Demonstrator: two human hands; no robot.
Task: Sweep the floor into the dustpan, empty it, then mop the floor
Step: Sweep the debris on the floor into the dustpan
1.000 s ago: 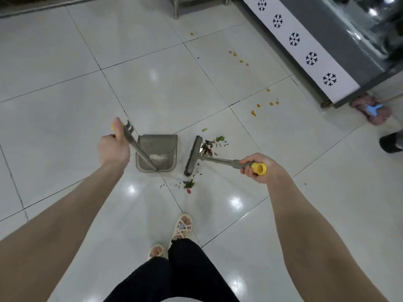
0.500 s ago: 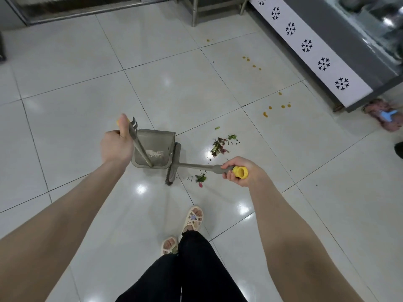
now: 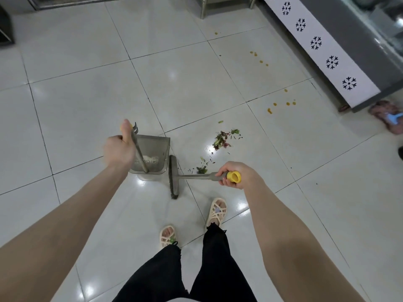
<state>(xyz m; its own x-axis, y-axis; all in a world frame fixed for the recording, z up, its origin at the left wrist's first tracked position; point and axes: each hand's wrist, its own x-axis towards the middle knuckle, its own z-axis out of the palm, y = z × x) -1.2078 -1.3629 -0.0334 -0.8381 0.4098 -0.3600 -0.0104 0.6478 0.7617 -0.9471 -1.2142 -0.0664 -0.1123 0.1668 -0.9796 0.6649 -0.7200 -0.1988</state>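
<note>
A grey dustpan (image 3: 155, 147) stands on the white tiled floor, and my left hand (image 3: 118, 149) grips the top of its long handle. My right hand (image 3: 236, 174) grips the yellow-capped handle end of a grey broom (image 3: 173, 179), whose brush head lies just right of the dustpan mouth and reaches toward me. A pile of green and red scraps (image 3: 222, 139) lies to the right, beyond the brush. A smaller green bit (image 3: 201, 170) lies beside the broom shaft.
Several orange spots (image 3: 270, 110) dot the tiles toward a grey counter with a white snowflake strip (image 3: 316, 43) at the right. A pink slipper (image 3: 387, 117) lies by its corner. My sandalled feet (image 3: 216, 211) stand just behind the broom. Metal legs (image 3: 202, 7) rise at the back.
The broom head swept left from the scrap pile to the dustpan mouth, then slid toward my feet. The main scrap pile stayed where it was. My view shifted.
</note>
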